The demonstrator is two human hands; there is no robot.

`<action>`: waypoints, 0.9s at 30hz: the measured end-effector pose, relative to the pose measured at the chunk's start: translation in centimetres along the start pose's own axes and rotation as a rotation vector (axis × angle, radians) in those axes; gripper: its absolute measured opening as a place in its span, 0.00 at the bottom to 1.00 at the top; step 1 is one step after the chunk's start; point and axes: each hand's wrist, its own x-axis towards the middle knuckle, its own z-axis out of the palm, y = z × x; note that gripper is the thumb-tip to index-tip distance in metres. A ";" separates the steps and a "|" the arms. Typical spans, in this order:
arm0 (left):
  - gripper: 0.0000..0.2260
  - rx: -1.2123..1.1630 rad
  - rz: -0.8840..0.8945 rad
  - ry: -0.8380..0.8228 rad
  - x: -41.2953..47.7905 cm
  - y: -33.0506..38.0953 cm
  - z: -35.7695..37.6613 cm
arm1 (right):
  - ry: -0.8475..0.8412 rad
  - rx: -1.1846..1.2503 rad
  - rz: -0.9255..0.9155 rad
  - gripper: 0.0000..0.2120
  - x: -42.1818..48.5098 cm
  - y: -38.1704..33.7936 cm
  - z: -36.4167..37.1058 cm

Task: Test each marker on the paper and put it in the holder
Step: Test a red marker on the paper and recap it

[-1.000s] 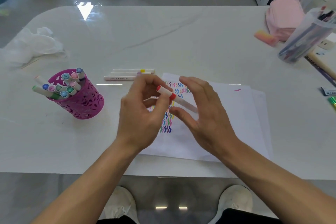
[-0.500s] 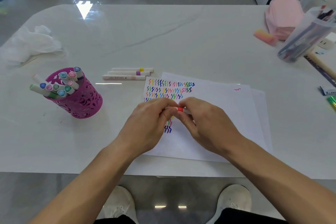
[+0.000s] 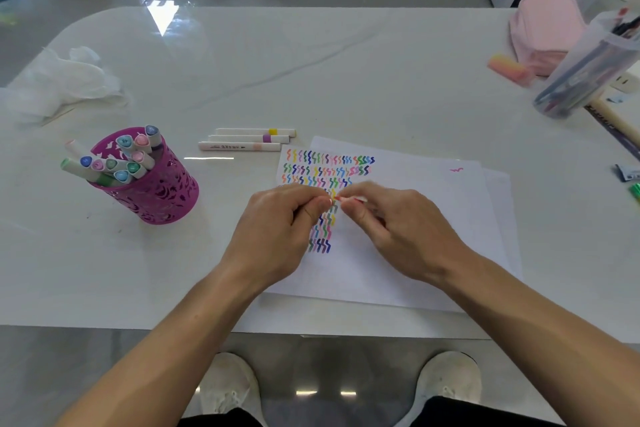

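Observation:
Both hands meet over the white paper (image 3: 415, 218), which carries rows of coloured squiggles. My right hand (image 3: 398, 229) pinches a white marker with a red band (image 3: 349, 199); only a short piece shows between the fingers. My left hand (image 3: 280, 229) has its fingers curled at the marker's left end, where the cap would be; the cap itself is hidden. A magenta cut-out holder (image 3: 156, 191) stands at the left with several capped markers in it. Three white markers (image 3: 246, 139) lie side by side just beyond the paper's top left corner.
Crumpled white tissue (image 3: 59, 83) lies at the far left. At the right stand a pink pouch (image 3: 547, 31), an orange-pink eraser (image 3: 509, 69) and a clear tub of pens (image 3: 585, 73). Small items lie at the right edge (image 3: 628, 173). My shoes show under the table's near edge.
My hands came down from above the table to the paper and closed together around the red marker. The gap between my left fingers and the marker's red end has opened slightly.

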 end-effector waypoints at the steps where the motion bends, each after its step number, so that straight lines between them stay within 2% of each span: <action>1: 0.07 0.027 0.001 0.006 0.0 0.0 0.1 | -0.015 0.085 0.052 0.10 0.1 0.3 -0.2; 3: 0.07 0.100 0.037 0.000 -0.2 -0.2 0.2 | -0.034 0.267 0.138 0.09 0.1 1.1 -0.6; 6: 0.09 0.196 0.061 -0.096 -0.6 -0.3 0.4 | 0.006 0.478 0.217 0.09 0.1 1.1 -1.5; 10: 0.10 0.225 0.017 -0.219 -1.0 -0.2 0.6 | -0.011 0.934 0.325 0.19 0.3 0.9 -2.1; 12: 0.10 0.233 0.015 -0.253 -1.1 -0.1 0.6 | -0.015 0.894 0.283 0.16 0.3 1.2 -2.0; 15: 0.09 0.232 0.016 -0.279 -1.4 0.2 0.7 | 0.029 0.750 0.246 0.04 0.4 1.1 -1.4; 19: 0.07 0.209 -0.006 -0.281 -1.5 0.1 1.0 | 0.076 0.705 0.298 0.15 0.9 0.7 -0.4; 21: 0.10 0.211 -0.018 -0.299 -1.5 0.0 1.2 | 0.074 0.682 0.291 0.11 1.2 0.7 0.0; 23: 0.17 0.231 -0.015 -0.310 -1.5 -0.1 1.3 | 0.087 0.671 0.281 0.03 1.4 0.9 0.2; 27: 0.19 0.261 -0.007 -0.307 -1.4 -0.1 1.5 | 0.137 0.653 0.288 0.08 1.9 1.4 0.4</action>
